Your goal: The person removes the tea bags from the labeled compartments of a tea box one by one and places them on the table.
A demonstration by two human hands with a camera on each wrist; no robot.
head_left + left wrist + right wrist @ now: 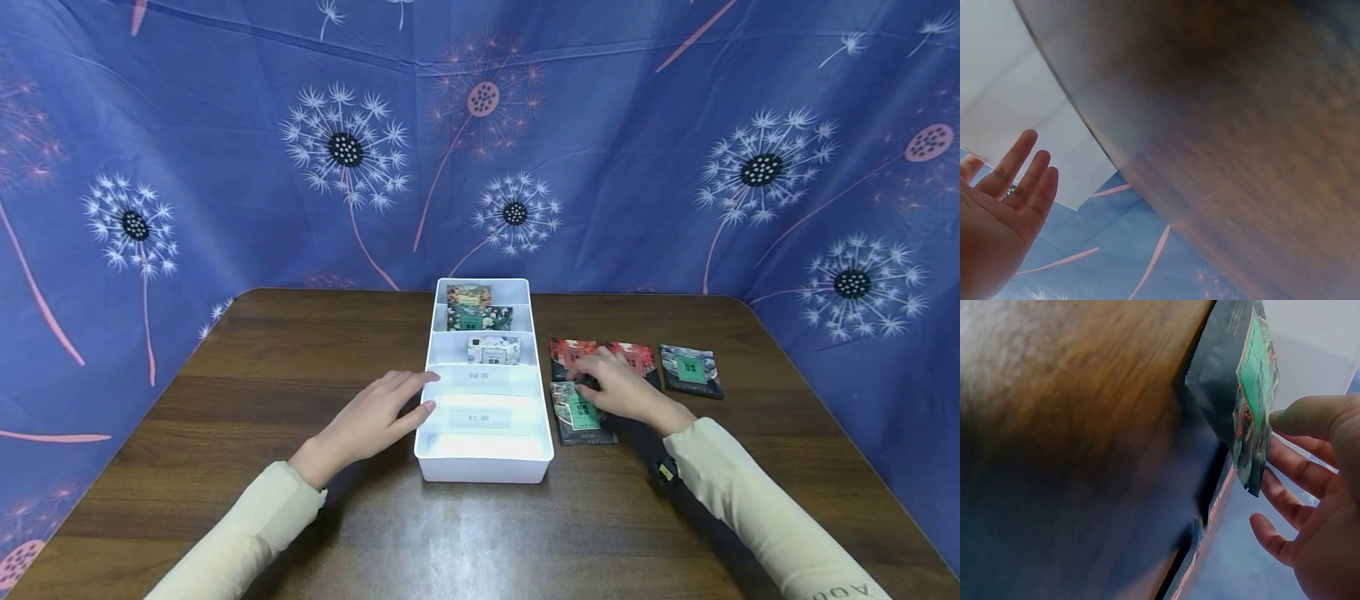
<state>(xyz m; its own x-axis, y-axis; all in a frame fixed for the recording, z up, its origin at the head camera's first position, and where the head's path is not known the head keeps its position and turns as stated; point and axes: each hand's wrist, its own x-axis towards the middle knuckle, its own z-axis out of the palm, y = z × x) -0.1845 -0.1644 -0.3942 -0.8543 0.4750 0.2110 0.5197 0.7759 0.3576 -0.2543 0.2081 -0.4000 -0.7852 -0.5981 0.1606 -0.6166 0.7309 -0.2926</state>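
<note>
A long white divided box stands at the middle of the table. My left hand is at its left wall, thumb and fingertips at the rim; the left wrist view shows this hand with fingers spread. My right hand is right of the box, pinching the upper edge of a green-labelled tea sachet. In the right wrist view, the thumb meets the face of this sachet and the fingertips are at its end. Two red tea sachets lie behind, partly covered by that hand.
Another green-labelled sachet lies farther right. The box's back compartments hold an orange-patterned sachet, a dark floral one and a pale one. Its front compartments bear labels. A blue dandelion-print cloth hangs behind the brown table.
</note>
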